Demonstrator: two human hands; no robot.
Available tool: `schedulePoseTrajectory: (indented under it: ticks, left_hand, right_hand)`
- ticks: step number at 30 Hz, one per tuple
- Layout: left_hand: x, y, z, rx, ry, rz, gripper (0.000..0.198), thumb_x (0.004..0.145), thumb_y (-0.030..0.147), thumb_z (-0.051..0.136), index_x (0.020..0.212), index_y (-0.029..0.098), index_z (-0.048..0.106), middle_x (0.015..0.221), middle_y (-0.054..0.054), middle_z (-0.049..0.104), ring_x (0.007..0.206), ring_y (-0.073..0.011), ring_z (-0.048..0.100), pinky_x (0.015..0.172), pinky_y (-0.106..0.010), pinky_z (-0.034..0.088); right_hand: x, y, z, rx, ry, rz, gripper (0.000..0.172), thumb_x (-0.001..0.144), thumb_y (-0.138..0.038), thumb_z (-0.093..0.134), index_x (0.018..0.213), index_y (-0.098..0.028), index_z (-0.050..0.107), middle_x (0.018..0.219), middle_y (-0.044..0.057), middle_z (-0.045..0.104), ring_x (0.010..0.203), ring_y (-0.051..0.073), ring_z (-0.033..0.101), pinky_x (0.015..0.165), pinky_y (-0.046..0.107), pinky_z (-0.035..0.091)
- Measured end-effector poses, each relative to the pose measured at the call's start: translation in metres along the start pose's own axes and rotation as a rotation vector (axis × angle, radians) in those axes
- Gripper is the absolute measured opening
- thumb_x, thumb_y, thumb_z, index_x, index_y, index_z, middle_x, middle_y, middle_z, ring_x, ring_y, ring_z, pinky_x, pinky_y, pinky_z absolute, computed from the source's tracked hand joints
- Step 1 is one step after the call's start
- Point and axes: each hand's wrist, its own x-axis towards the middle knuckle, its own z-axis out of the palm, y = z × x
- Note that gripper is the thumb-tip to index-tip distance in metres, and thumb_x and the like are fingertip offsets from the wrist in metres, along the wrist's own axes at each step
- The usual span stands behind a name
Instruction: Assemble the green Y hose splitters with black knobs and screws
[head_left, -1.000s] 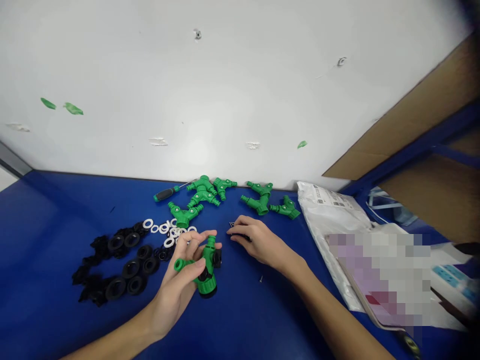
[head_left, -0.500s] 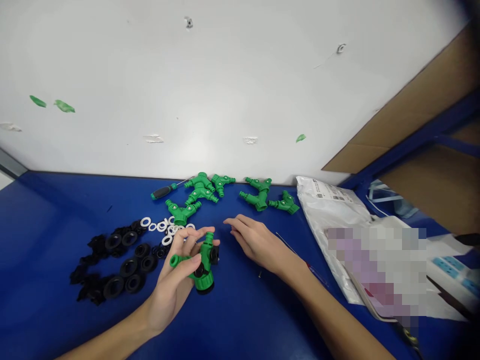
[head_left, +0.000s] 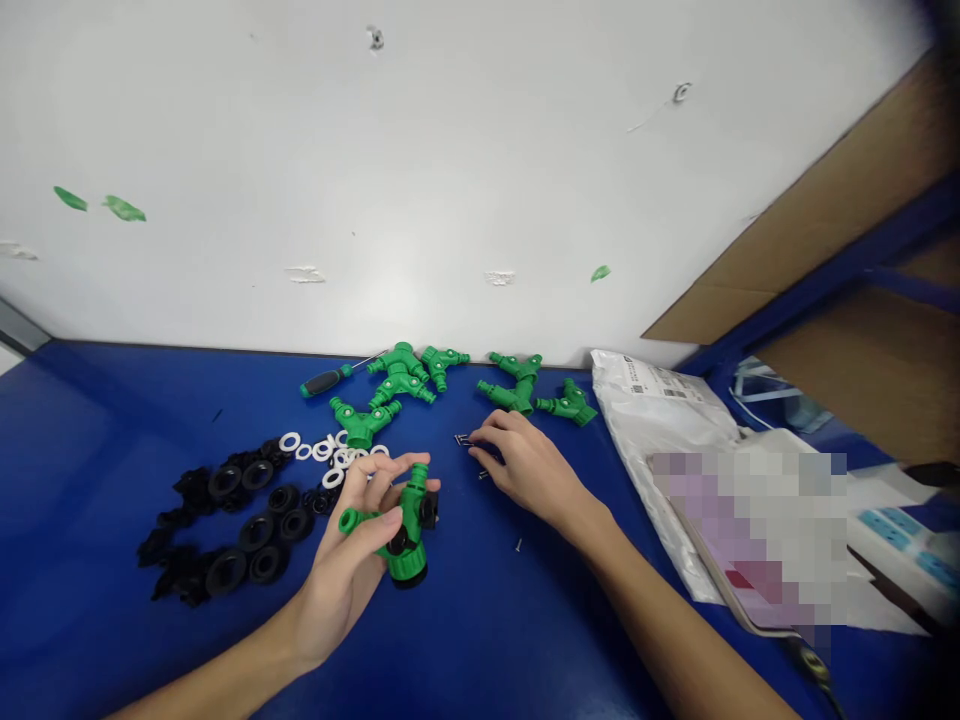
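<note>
My left hand [head_left: 345, 555] grips a green plastic hose splitter [head_left: 407, 530] with black fittings, and the fingers wrap around its body. My right hand [head_left: 531, 472] rests low on the blue table [head_left: 97, 480], fingers curled, close to a small metal screw [head_left: 462, 439]. A second tiny screw [head_left: 484, 475] lies beneath its fingertips. Nothing shows in that hand. Several more green splitters [head_left: 401, 372] lie in a loose group ahead of my hands.
Black rubber collars [head_left: 255, 530] and white washers [head_left: 330, 455] lie left of my hands. A green-handled screwdriver [head_left: 326, 380] lies by the wall. A white plastic bag [head_left: 660, 410] and a blurred flat item [head_left: 750, 530] lie to the right.
My right hand has moved slightly forward, closer to the small screws. The thin rod seen near my right forearm earlier no longer shows. My left hand and its splitter stay nearly still.
</note>
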Motion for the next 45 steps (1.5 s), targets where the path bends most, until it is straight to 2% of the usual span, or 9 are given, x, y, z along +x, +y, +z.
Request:
schedulePoseTrajectory:
  ticks: [7,12,14,17,20,24,29,37,45]
  left_hand:
    - [0.000,-0.001,-0.001,-0.002,-0.001,0.016,0.013,0.091,0.028,0.061,0.104,0.028,0.060,0.135,-0.006,0.060,0.126,-0.0331,0.053,0.101,-0.047,0.041]
    - [0.001,0.000,0.000,0.001,0.016,0.017,0.014,0.090,0.028,0.063,0.103,0.027,0.059,0.133,-0.007,0.060,0.125,-0.0335,0.054,0.100,-0.047,0.043]
    - [0.002,0.000,0.000,0.005,0.032,0.035,0.014,0.089,0.028,0.063,0.102,0.026,0.059,0.133,-0.007,0.061,0.124,-0.0338,0.055,0.099,-0.047,0.043]
    - [0.004,-0.002,-0.001,0.023,0.055,0.075,0.015,0.088,0.029,0.063,0.102,0.026,0.060,0.131,-0.007,0.061,0.123,-0.0334,0.055,0.101,-0.046,0.042]
    - [0.005,-0.002,-0.002,0.043,0.067,0.070,0.013,0.089,0.028,0.062,0.102,0.026,0.060,0.132,-0.006,0.060,0.127,-0.0328,0.052,0.103,-0.046,0.040]
    - [0.004,-0.001,-0.002,0.049,0.059,0.049,0.012,0.090,0.028,0.061,0.102,0.027,0.059,0.136,-0.004,0.057,0.130,-0.0325,0.049,0.105,-0.047,0.038]
    - [0.004,-0.001,-0.001,0.087,0.061,0.063,0.014,0.088,0.029,0.064,0.101,0.028,0.058,0.131,-0.004,0.056,0.128,-0.0310,0.050,0.106,-0.045,0.038]
    - [0.004,-0.005,-0.003,0.120,0.023,0.101,0.015,0.091,0.026,0.062,0.105,0.030,0.057,0.131,-0.003,0.055,0.128,-0.0272,0.050,0.105,-0.039,0.040]
    - [0.002,-0.009,-0.005,0.130,0.000,0.098,0.016,0.092,0.026,0.061,0.108,0.031,0.058,0.134,-0.002,0.053,0.131,-0.0272,0.047,0.105,-0.039,0.039]
  right_hand:
    - [0.004,-0.002,0.005,0.031,0.039,0.004,0.016,0.094,-0.010,0.054,0.086,-0.015,0.067,0.093,0.012,0.067,0.088,0.027,0.060,0.078,0.039,0.050]
    - [-0.002,-0.005,-0.002,0.187,0.137,0.026,0.014,0.098,-0.015,0.049,0.092,-0.017,0.062,0.088,0.008,0.069,0.080,0.021,0.064,0.073,0.033,0.052]
    - [-0.007,-0.013,-0.006,0.321,0.166,0.031,0.016,0.101,-0.024,0.048,0.094,-0.018,0.061,0.081,0.004,0.069,0.071,0.017,0.066,0.066,0.028,0.054]
    - [-0.016,-0.030,-0.009,0.700,0.190,0.010,0.019,0.098,-0.033,0.056,0.090,-0.018,0.065,0.077,0.003,0.071,0.067,0.015,0.067,0.062,0.025,0.054]
    - [-0.022,-0.045,-0.010,0.935,0.184,-0.079,0.016,0.093,-0.030,0.065,0.084,-0.017,0.070,0.080,0.004,0.073,0.070,0.015,0.067,0.064,0.025,0.053]
    - [-0.025,-0.052,-0.009,0.887,0.150,-0.180,0.011,0.093,-0.020,0.065,0.084,-0.018,0.072,0.081,0.003,0.074,0.071,0.013,0.067,0.066,0.024,0.051]
    - [-0.025,-0.053,-0.008,0.782,0.169,-0.205,0.012,0.094,-0.018,0.062,0.086,-0.018,0.071,0.081,0.004,0.074,0.071,0.014,0.067,0.068,0.024,0.051]
    - [-0.025,-0.054,-0.009,0.737,0.191,-0.203,0.012,0.093,-0.014,0.062,0.086,-0.017,0.071,0.080,0.003,0.073,0.069,0.013,0.066,0.066,0.023,0.050]
    - [-0.025,-0.057,-0.006,0.749,0.208,-0.229,0.014,0.096,-0.024,0.062,0.088,-0.018,0.071,0.081,0.004,0.075,0.069,0.014,0.068,0.066,0.024,0.053]
